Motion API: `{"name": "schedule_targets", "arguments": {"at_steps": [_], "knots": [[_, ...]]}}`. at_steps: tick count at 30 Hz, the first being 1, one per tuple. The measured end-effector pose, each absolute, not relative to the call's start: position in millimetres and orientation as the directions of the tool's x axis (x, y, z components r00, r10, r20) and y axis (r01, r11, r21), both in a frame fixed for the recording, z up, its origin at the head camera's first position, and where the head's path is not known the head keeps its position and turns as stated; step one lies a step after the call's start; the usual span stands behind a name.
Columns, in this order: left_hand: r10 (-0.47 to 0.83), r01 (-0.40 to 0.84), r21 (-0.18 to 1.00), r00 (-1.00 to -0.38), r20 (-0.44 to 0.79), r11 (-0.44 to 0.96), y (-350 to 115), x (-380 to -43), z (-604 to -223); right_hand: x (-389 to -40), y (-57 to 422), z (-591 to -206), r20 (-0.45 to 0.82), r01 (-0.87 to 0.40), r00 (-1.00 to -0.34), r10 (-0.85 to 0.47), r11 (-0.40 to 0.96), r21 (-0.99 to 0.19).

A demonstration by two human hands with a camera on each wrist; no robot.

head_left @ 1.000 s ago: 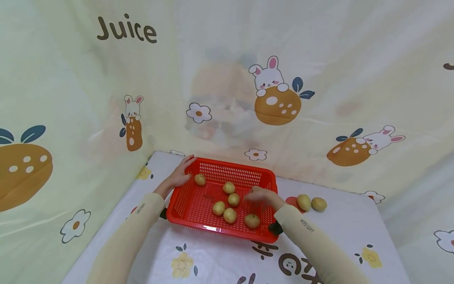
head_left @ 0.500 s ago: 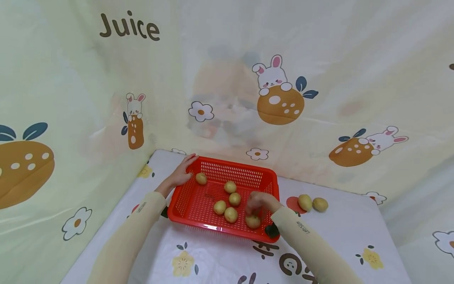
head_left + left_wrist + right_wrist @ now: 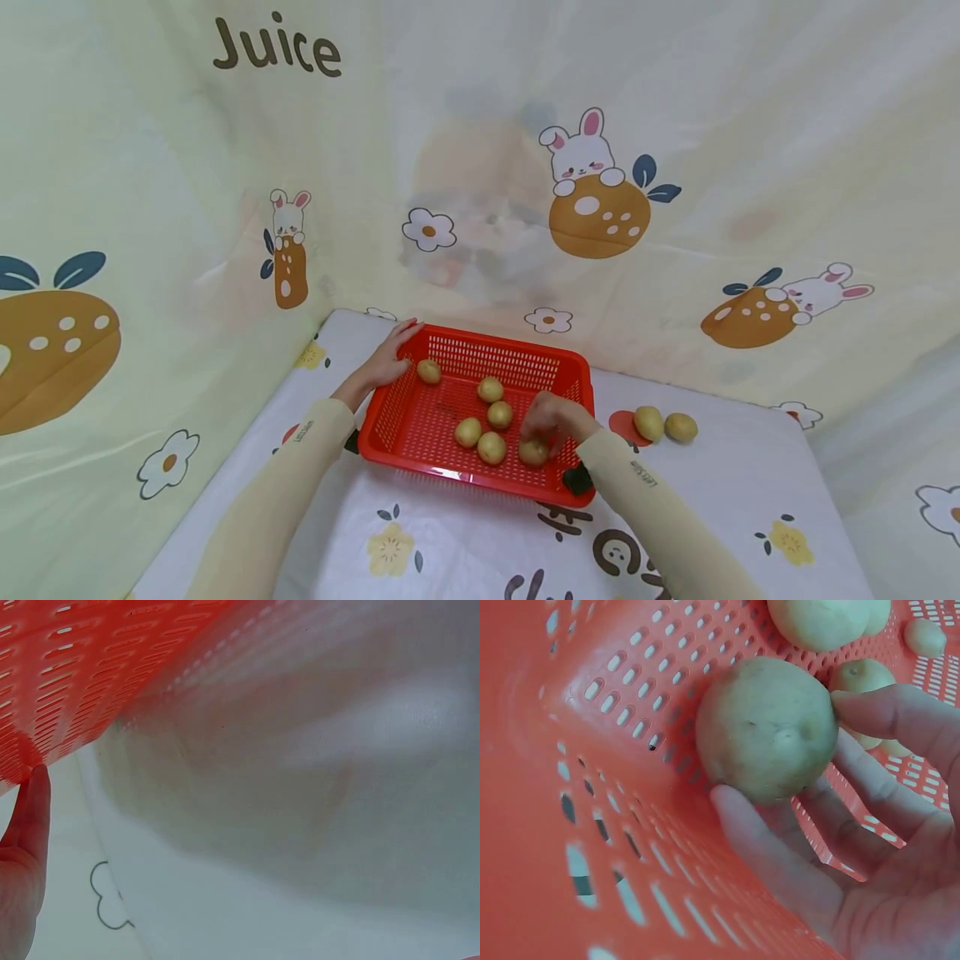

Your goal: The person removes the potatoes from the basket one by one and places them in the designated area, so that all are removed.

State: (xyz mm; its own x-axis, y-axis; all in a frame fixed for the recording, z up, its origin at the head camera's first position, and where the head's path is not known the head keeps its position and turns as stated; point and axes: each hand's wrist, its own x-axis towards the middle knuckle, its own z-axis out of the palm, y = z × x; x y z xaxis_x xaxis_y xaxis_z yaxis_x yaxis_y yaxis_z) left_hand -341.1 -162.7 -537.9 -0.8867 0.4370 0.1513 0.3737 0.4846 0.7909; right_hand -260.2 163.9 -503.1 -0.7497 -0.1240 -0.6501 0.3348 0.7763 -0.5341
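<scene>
A red plastic basket [image 3: 457, 475] with slotted sides stands on the table and holds several potatoes. My left hand [image 3: 386, 360] is at its back left corner, thumb over the rim, and in the left wrist view its straight fingers [image 3: 36, 817] touch the outer wall. Inside the basket's right part, my right hand [image 3: 553, 417] holds a potato [image 3: 533, 452]. The right wrist view shows thumb and fingers around this round potato [image 3: 769, 731], close to the slotted side. To its left lie other potatoes, among them one [image 3: 491, 448] in a small group and one [image 3: 429, 372] in the far left corner.
On the table [image 3: 720, 508], right of the basket, lie two more potatoes, one [image 3: 648, 423] beside the other [image 3: 681, 427]. A printed cloth curtain [image 3: 480, 167] rises behind the table and another side of it [image 3: 187, 358] on the left.
My right hand has come down onto the potato at the basket's right front and taken hold of it; that potato has shifted slightly back. My left hand keeps its place at the rim.
</scene>
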Motion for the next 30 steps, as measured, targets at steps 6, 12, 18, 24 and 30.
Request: {"name": "schedule_targets", "arguments": {"at_steps": [6,12,18,24,30], "knots": [[0.443,0.379,0.794,-0.883,0.157,0.475,-160.4,-340.2,-535.8,-260.3,169.7,-497.5,-0.609,0.344,-0.784,-0.118,0.735,-0.585],[0.439,0.384,0.788,-0.884,0.162,0.482,-159.8,-339.5,-536.8,-268.3,180.2,-483.7,-0.586,0.344,-0.793,-0.165,0.673,-0.655],[0.44,0.368,0.791,-0.887,0.141,0.489,-158.5,-338.0,-537.0,-272.7,202.4,-455.5,-0.563,0.347,-0.801,-0.205,0.607,-0.715],[0.428,0.363,0.781,-0.893,0.137,0.508,-161.1,-338.1,-535.7,-282.0,227.7,-426.5,-0.513,0.331,-0.829,-0.224,0.543,-0.772],[0.422,0.36,0.786,-0.896,0.141,0.502,-160.4,-337.6,-535.0,-281.4,266.6,-400.3,-0.499,0.364,-0.847,-0.186,0.483,-0.797]]}}
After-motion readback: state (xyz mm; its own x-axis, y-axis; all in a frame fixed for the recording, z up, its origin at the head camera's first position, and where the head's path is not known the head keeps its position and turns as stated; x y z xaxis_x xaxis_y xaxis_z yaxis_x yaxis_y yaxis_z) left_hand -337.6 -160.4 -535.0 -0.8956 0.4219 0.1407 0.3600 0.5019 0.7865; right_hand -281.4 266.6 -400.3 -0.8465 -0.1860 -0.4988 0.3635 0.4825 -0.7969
